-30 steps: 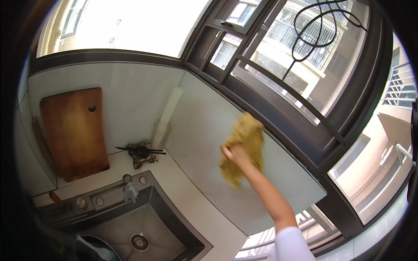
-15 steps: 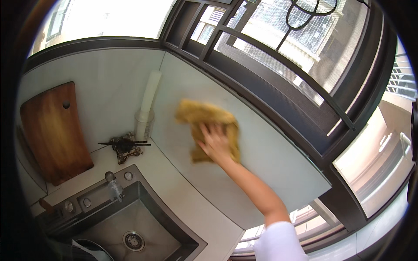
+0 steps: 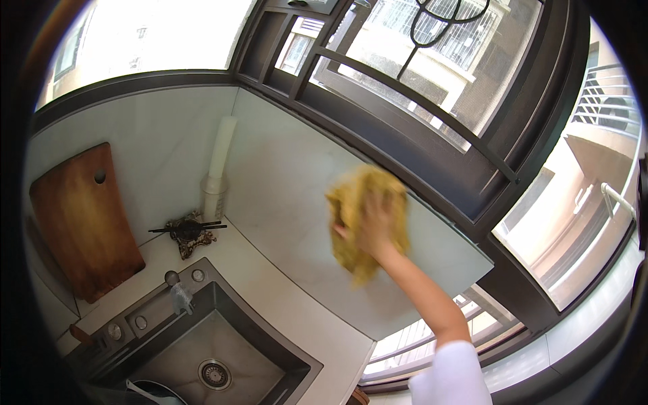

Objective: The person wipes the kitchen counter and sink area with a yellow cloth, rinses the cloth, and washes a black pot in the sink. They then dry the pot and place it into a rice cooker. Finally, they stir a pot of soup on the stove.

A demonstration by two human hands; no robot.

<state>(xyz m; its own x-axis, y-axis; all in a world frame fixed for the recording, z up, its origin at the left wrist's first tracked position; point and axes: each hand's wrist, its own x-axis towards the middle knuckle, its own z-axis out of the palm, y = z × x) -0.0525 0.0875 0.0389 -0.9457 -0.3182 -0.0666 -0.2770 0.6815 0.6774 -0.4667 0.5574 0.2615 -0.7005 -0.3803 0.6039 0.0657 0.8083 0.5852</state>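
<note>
Yellow, fuzzy cloth (image 3: 347, 202) just R of ctr in the frame, held by R hand (image 3: 379, 221) spread over it, looks pressed to the pale wall panel (image 3: 287, 182); L hand out of view, can't tell its state. Prob. v. light, soft & floppy, no breakage risk, so best grip = mid-cloth w/ palm flat, loose ends tucked in. Open panel to its L, but mind dark window frame (image 3: 405, 147) above, panel's edge ctr-R & white tube (image 3: 221, 152) L of ctr.
</note>
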